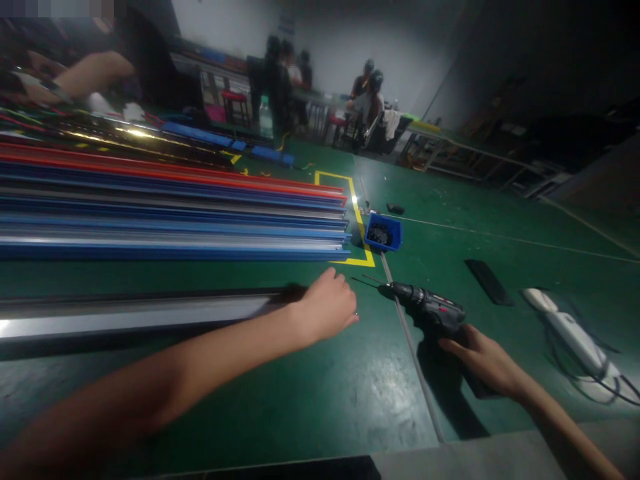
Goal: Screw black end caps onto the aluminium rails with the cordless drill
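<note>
"What are the hands doing in the head view?"
"The right hand [487,360] wraps the handle of a black drill [430,308], its bit near the left hand [330,303]."
"And the left?"
"Curled at the silver rail's [150,315] end; whether it grips, I can't tell. Coloured rails [175,237] lie beyond, beside a blue bin [394,243]."

1. Left hand [330,300]: curled at end of silvery rail [150,315] on green table [350,400]; contact hidden.
2. Right hand [485,360]: grips black drill [435,311]; bit [376,280] points left, tip near left hand.
3. Blue and red rails [200,218]: beyond, side by side, ends inside yellow tape [370,257].
4. Blue bin [395,233]: dark parts [379,235] inside, just right of tape.
5. White power strip [575,337]: far right.
</note>
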Available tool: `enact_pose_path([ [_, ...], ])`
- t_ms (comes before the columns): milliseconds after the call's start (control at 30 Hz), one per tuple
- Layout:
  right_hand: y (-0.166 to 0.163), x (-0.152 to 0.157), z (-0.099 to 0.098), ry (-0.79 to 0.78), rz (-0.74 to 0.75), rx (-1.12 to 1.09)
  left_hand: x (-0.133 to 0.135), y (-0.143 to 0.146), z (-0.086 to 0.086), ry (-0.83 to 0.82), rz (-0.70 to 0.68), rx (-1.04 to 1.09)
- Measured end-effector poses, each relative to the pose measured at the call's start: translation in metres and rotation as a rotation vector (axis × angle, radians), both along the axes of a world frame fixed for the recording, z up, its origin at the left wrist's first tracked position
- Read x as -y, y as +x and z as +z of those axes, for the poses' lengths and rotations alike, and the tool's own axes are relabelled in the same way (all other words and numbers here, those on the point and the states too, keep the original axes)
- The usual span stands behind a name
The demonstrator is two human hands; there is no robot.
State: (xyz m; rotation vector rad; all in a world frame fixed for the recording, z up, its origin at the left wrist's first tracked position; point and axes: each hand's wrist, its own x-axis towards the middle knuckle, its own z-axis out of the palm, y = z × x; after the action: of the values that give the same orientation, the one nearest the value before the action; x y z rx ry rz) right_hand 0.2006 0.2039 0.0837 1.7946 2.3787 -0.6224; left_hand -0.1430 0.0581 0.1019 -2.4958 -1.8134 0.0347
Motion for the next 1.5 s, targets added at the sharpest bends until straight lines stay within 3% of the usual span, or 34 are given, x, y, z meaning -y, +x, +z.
enact_pose_path([
  [100,-0.004,0.011,0.003,-0.021,0.027,0.012,-0.019,0.024,-0.012,-0.148,0.039,-0.041],
  [333,-0.010,0.014,0.008,-0.127,0.050,-0.104,-0.024,0.032,-0.026,-0.186,0.010,-0.006],
  [500,-0.009,0.017,0.013,-0.286,-0.147,-0.272,-0.022,0.018,-0.013,-0.173,-0.037,0.021],
  [667,-0.013,0.031,0.021,-0.543,-0.323,-0.475,-0.029,-0.017,-0.003,-0.149,0.038,0.043],
  [833,-0.021,0.035,0.029,-0.580,-0.373,-0.527,-0.044,-0.041,-0.009,-0.229,0.116,0.063],
  [1000,-0.021,0.035,0.027,-0.649,-0.388,-0.595,-0.054,-0.046,-0.013,-0.218,0.123,0.099],
  [1300,-0.021,0.031,0.023,-0.740,-0.592,-0.796,-0.054,-0.054,-0.019,-0.121,0.115,0.131],
  [1500,-0.020,0.012,0.014,-0.940,-0.705,-0.919,-0.054,-0.055,-0.018,-0.102,0.095,0.153],
])
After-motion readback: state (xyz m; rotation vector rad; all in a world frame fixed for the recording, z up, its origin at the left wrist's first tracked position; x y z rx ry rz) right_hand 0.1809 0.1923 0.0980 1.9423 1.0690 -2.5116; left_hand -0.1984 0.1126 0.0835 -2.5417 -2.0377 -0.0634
